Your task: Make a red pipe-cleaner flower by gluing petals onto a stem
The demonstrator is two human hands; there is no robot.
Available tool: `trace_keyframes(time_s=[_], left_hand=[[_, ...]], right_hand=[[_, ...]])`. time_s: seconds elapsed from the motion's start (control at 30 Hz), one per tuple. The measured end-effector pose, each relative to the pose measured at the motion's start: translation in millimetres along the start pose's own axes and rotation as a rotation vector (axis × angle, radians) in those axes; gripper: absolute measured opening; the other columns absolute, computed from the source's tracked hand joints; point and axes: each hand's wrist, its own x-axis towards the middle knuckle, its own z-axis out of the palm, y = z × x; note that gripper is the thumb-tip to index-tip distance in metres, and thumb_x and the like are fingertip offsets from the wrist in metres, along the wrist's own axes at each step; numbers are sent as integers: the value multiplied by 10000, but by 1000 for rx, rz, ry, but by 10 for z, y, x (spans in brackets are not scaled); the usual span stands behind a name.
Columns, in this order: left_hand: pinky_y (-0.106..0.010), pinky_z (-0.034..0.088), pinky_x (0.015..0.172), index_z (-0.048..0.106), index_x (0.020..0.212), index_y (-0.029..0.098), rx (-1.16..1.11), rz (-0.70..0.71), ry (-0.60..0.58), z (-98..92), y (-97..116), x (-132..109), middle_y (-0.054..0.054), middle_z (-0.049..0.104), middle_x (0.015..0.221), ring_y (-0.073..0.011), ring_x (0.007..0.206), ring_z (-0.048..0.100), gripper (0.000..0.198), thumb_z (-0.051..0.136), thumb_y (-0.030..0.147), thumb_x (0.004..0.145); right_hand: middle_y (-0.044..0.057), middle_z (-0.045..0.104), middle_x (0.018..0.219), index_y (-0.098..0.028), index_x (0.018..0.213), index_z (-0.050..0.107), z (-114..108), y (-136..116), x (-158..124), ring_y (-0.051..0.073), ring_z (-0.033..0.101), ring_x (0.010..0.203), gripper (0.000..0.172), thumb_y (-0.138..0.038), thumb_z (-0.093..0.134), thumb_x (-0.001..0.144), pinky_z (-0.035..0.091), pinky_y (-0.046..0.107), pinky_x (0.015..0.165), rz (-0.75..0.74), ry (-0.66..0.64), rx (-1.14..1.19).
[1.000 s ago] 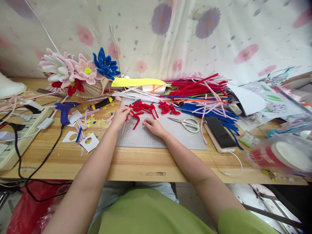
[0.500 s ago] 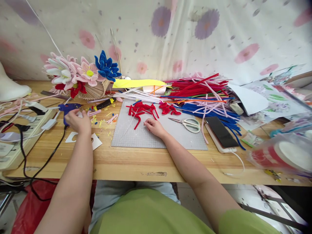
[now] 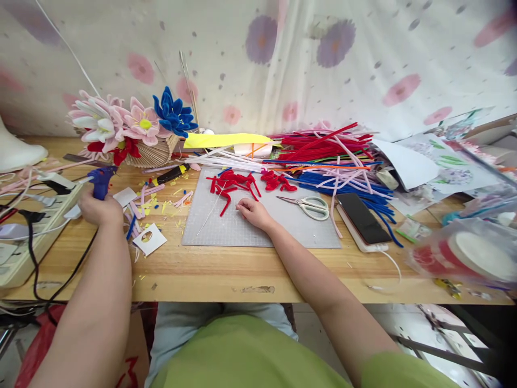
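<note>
My left hand (image 3: 96, 207) is closed around the handle of a blue hot glue gun (image 3: 102, 180), whose tip points right. My right hand (image 3: 253, 211) rests on a grey cutting mat (image 3: 258, 234) with its fingers curled; whatever is between them, if anything, is hidden. Just behind it lie bent red pipe-cleaner pieces (image 3: 233, 182) and a second small red cluster (image 3: 278, 179). A thin pale wire (image 3: 210, 210) slants across the mat to its left. Scissors (image 3: 313, 207) with pale handles lie on the mat to its right.
Pipe-cleaner flowers (image 3: 139, 124) stand at the back left. Bundles of red pipe cleaners (image 3: 323, 146) and blue ones (image 3: 347, 186) lie behind the mat. A phone (image 3: 362, 218) is to the right, a power strip (image 3: 44, 237) at far left, and a white card (image 3: 150, 241) with a hole near the mat.
My left hand has closed around the glue gun's handle and shifted it slightly left. The holed card and scraps beside it now show more fully. My right hand stays on the mat.
</note>
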Motion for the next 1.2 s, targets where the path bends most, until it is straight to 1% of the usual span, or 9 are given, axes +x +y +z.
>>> trace_keyframes(time_s=[0.07, 0.2, 0.37, 0.5, 0.67, 0.77, 0.87, 1.03, 1.2], left_hand=[[-487, 362, 1030, 496, 780, 203, 45, 93, 96, -46, 88, -22, -57, 640, 1085, -250, 1079, 552, 322, 645, -18, 599], [-374, 446, 922, 527, 880, 166, -108, 206, 89, -84, 419, -254, -62, 614, 1031, -194, 944, 569, 433, 686, -61, 546], [-328, 458, 838, 521, 883, 173, -399, 205, -307, 53, 872, -1079, -6, 573, 881, -152, 805, 562, 428, 758, 34, 555], [-359, 449, 812, 524, 819, 214, -329, 294, -607, 255, 1065, -1923, -25, 574, 856, -201, 823, 565, 339, 764, 138, 592], [-398, 422, 855, 499, 823, 230, -291, 440, -709, 501, 1055, -2575, -95, 559, 932, -246, 953, 542, 97, 552, 162, 780], [-401, 424, 870, 515, 877, 223, -333, 564, -793, 550, 1049, -2602, -109, 560, 955, -245, 964, 536, 130, 548, 164, 767], [-378, 433, 879, 549, 941, 214, -399, 712, -868, 529, 1052, -2389, -106, 571, 1011, -236, 975, 535, 225, 619, 198, 728], [-422, 400, 920, 517, 937, 199, -211, 519, -627, 580, 856, -2018, -124, 566, 1017, -262, 985, 534, 196, 602, 249, 767], [-482, 347, 959, 471, 862, 208, -47, 433, -639, 735, 569, -2014, -136, 574, 992, -320, 1060, 514, 191, 614, 210, 735]], right_hand=[[-50, 502, 536, -180, 757, 547, -6, 23, 15, 98, 449, 510, 208, -352, 464, 839, 368, 234, 573, 12, -18, 58], [-56, 490, 504, -170, 798, 593, 4, 42, 21, 85, 419, 441, 252, -388, 472, 835, 362, 231, 515, 54, -34, 185], [-26, 553, 581, -173, 1057, 642, 52, -73, -36, 97, 465, 485, 402, -472, 487, 836, 399, 241, 522, 18, -21, 296], [52, 652, 1008, -217, 1234, 540, 64, -160, -61, 150, 603, 821, 485, -451, 562, 809, 486, 285, 730, -102, -33, 398], [69, 648, 1003, -180, 1027, 602, 66, -115, -30, 198, 575, 1039, 396, -501, 481, 829, 434, 337, 939, -42, 173, 417], [68, 647, 918, -171, 926, 587, 24, -75, -4, 203, 595, 973, 371, -502, 494, 787, 459, 341, 893, 41, 295, 528], [58, 645, 884, -190, 900, 559, -108, -58, 8, 195, 614, 885, 286, -422, 524, 736, 489, 341, 803, 75, 352, 716], [33, 627, 817, -204, 849, 558, -465, 12, -1, 137, 576, 687, 237, -248, 487, 627, 484, 315, 736, 33, 360, 922], [8, 543, 711, -201, 805, 561, -658, 165, -2, 93, 418, 515, 218, -257, 470, 615, 471, 293, 640, 80, 403, 911]])
